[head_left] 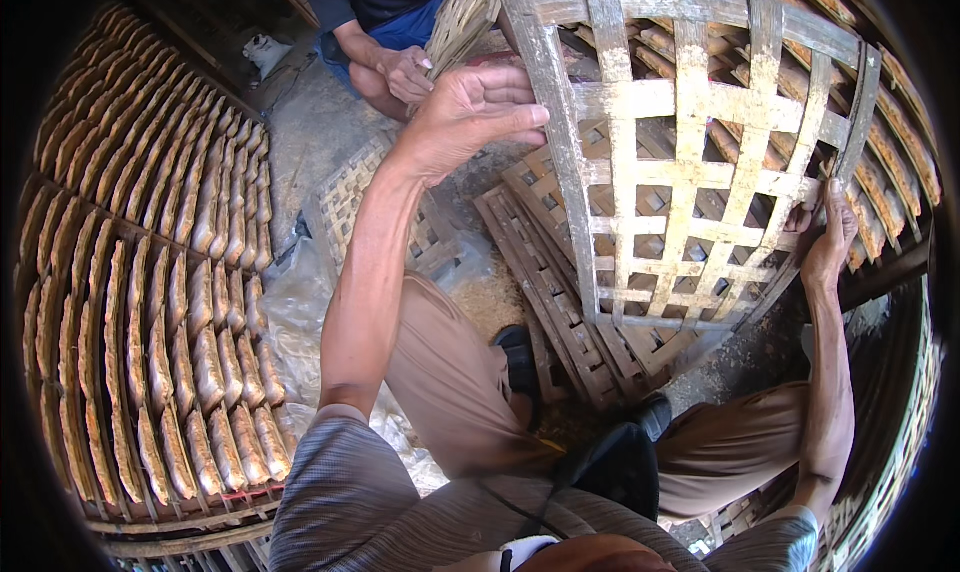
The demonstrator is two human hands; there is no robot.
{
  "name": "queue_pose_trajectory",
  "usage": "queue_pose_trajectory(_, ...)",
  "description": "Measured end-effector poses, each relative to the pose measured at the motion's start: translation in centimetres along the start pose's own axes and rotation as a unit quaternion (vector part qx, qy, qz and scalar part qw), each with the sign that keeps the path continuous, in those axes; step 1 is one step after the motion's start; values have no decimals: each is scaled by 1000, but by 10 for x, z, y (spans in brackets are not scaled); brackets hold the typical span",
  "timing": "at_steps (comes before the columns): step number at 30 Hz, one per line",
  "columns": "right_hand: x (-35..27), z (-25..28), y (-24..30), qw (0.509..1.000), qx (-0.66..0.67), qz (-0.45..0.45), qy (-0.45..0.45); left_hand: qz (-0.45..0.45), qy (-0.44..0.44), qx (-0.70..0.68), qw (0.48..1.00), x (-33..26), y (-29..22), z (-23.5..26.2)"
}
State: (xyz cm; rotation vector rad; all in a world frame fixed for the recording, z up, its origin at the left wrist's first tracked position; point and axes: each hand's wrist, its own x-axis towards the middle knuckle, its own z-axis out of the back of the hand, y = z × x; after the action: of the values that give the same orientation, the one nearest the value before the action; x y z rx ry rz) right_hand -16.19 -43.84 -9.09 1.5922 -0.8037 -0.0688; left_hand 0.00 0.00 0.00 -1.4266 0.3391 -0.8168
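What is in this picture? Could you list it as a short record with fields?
Held thing: woven bamboo tray, lifted and tilted
Left hand: grips the tray's left edge near the top
Right hand: grips the tray's right edge, lower down
Below: stacked bamboo trays on the ground
Left side: racks of pale flat pieces set in rows
Other person: a hand holding another woven tray

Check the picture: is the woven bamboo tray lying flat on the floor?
No; both the left hand and the right hand hold the bamboo tray raised.
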Motion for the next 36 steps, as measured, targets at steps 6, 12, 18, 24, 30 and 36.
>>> queue_pose_trajectory(6,6,-4,5,1000,-20,3,-2,57,-3,120,991,-1,-12,-1)
queue_pose_trajectory(12,5,8,0,1000,-7,-15,-9,71,4,112,991,-5,5,3)
queue_pose_trajectory(18,2,5,2,1000,9,-20,11,12,1,61,998,-3,13,9)
queue_pose_trajectory(24,2,5,3,1000,-10,-9,12,107,-95,119,983,-2,-2,-7)
queue_pose_trajectory(30,-2,0,9,1000,-7,-19,7,142,-193,191,952,0,-6,-10)
queue_pose_trajectory(36,6,12,-8,999,11,-16,35,-67,-267,-201,940,1,5,26)
